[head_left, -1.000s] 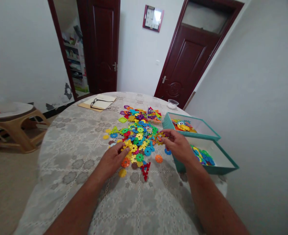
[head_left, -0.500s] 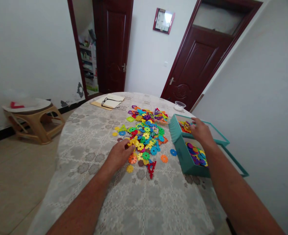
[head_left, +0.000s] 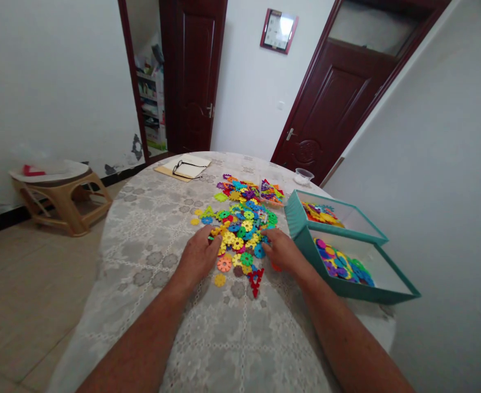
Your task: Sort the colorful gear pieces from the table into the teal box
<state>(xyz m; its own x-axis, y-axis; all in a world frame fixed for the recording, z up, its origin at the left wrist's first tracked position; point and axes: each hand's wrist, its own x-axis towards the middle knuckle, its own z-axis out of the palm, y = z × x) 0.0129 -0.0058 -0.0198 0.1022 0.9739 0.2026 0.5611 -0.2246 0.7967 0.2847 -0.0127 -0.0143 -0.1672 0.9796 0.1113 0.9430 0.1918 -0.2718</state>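
Observation:
A loose pile of colourful notched plastic discs [head_left: 247, 225] covers the middle of the table. My left hand [head_left: 199, 254] is at the pile's left edge, its thumb and fingers closed on a yellow interlocking piece [head_left: 221, 229]. A small bit of green shows by its fingers. My right hand [head_left: 283, 251] reaches to the pile's right edge, thumb and index finger apart beside blue discs [head_left: 259, 250]; its other fingers are largely hidden. An orange disc lies partly under that hand. Nearer me is a red triangular piece [head_left: 256, 282].
To the right stands a teal two-part box [head_left: 306, 245], with yellow and orange pieces in the far part and mixed discs in the near one. A clear bowl [head_left: 304, 176], a notebook [head_left: 175, 170] with glasses, and a stool [head_left: 64, 202] are farther off.
My right hand has left the teal box's far part and come left to the pile. My left hand stays by the pile with the yellow piece. The view has shifted slightly.

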